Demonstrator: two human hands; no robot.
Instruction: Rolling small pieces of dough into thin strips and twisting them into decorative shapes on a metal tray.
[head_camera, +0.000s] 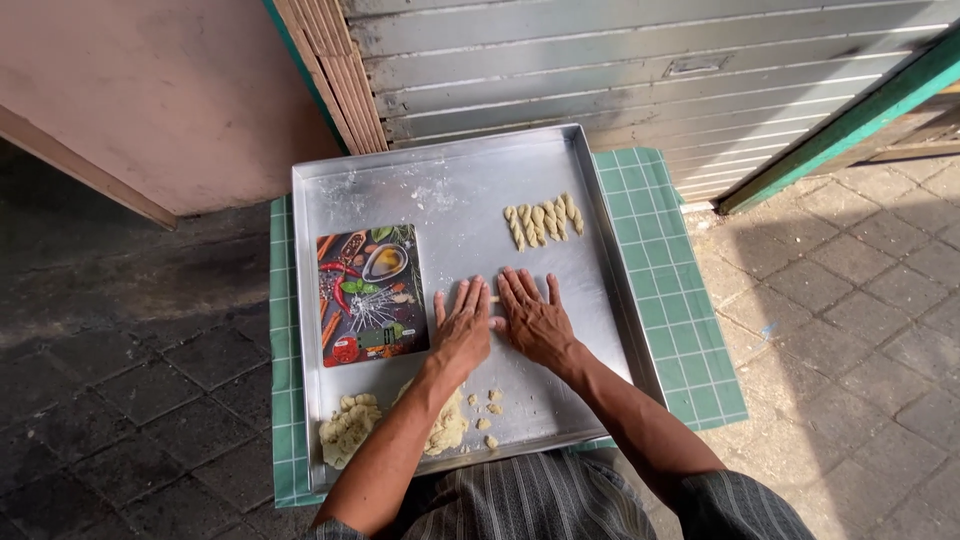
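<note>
Where the view began, nearest the wearer, striped cloth (520, 500) covered the lap, with both forearms reaching out over it.

Item 1. Metal tray (450, 190), large, shallow, rimmed, floured; set on a green checked cloth (680, 300) over a low stand.

Item 2. Dough lump (348, 428), pale and rough, at the tray's 7 o'clock corner, with loose crumbs (490, 405) beside it toward 6 o'clock; judged to be kept close as stock.

Item 3. Left hand (462, 330) and right hand (535, 322), side by side at the tray's centre, palms down, fingers spread flat, neither clenched nor gripping. A thin dough strip (494, 298) showed only in the gap between them, pressed under the palms; the flat pose suited rolling it against the metal.

Item 4. Flat printed board (371, 295), picturing spices and vegetables, at 9 o'clock from the hands, just beside the left one; whether it was a scale could not be told.

Item 5. Twisted dough pieces (543, 220), a short row at 1 o'clock, well apart from the hands, probably parked clear of the rolling area.

Item 6. Grey shutter (640, 70), at 12 o'clock beyond the tray; paving (850, 300) lay at 3 o'clock.
</note>
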